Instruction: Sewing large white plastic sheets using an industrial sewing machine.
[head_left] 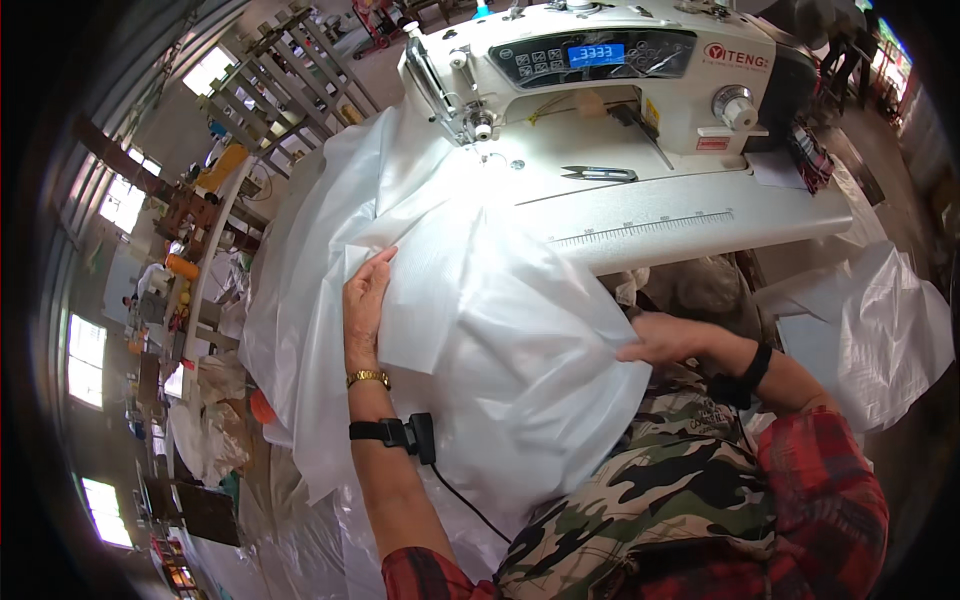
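Observation:
A large translucent white plastic sheet (500,320) spreads from under the needle area of a white sewing machine (620,75), down over my lap and off to the left. My left hand (366,300) rests on the sheet beside the edge of a folded panel, its fingers stretched toward the machine. Further right, my right hand (662,338) pinches the right edge of the sheet near my body, pulling folds into it. Glare whitens the sheet by the needle, so its exact edge there is hard to make out.
Thread snips (600,174) lie on the machine bed, behind a printed ruler scale (645,228). More crumpled white plastic (890,335) hangs at the right. Metal racks (290,85) and a cluttered bench (205,270) stand at the left. A cable runs from my left wrist strap (385,431).

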